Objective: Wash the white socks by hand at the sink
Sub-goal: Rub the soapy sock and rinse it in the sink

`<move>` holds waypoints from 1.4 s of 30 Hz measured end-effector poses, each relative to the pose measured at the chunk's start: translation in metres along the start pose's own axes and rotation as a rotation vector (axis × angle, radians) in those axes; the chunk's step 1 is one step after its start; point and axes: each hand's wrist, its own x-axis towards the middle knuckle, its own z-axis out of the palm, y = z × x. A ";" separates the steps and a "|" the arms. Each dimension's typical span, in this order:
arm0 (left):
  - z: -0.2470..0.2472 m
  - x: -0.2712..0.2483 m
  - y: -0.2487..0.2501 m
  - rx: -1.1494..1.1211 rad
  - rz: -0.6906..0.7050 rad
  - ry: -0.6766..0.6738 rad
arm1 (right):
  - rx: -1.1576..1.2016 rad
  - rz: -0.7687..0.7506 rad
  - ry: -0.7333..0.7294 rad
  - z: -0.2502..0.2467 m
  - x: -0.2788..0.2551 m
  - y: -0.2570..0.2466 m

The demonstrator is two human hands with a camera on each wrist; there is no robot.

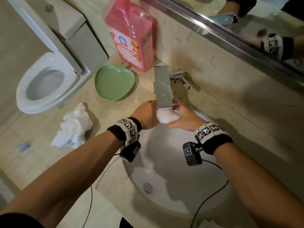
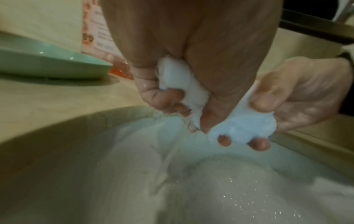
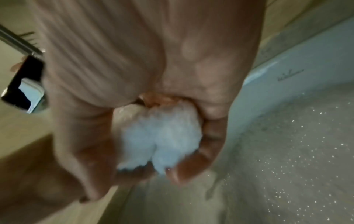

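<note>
A wet, fluffy white sock (image 1: pixel 166 116) is bunched between both hands just under the flat chrome faucet (image 1: pixel 162 86), over the white sink basin (image 1: pixel 172 178). In the left wrist view my left hand (image 2: pixel 172 104) squeezes one end of the sock (image 2: pixel 182 87) in a curled fist. My right hand (image 2: pixel 268 121) pinches the other end between thumb and fingertips. Water streams off the sock into the basin. The right wrist view shows the sock (image 3: pixel 162 136) bulging out of my curled right fingers.
A crumpled heap of white fluffy fabric (image 1: pixel 74 127) lies on the counter left of the basin. A green heart-shaped dish (image 1: pixel 113 83) and a pink detergent bottle (image 1: pixel 131 33) stand behind it. A toilet (image 1: pixel 46 83) is at far left, a mirror (image 1: pixel 246 18) above right.
</note>
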 end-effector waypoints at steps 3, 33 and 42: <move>-0.003 0.001 0.010 0.205 0.043 0.027 | 0.050 0.088 -0.040 0.010 0.004 0.001; 0.002 -0.031 -0.005 -0.359 -0.085 -0.064 | -0.407 -0.213 0.280 0.024 -0.011 -0.004; 0.005 -0.044 -0.013 -0.480 -0.238 0.162 | -0.220 -0.270 0.467 0.050 -0.020 0.001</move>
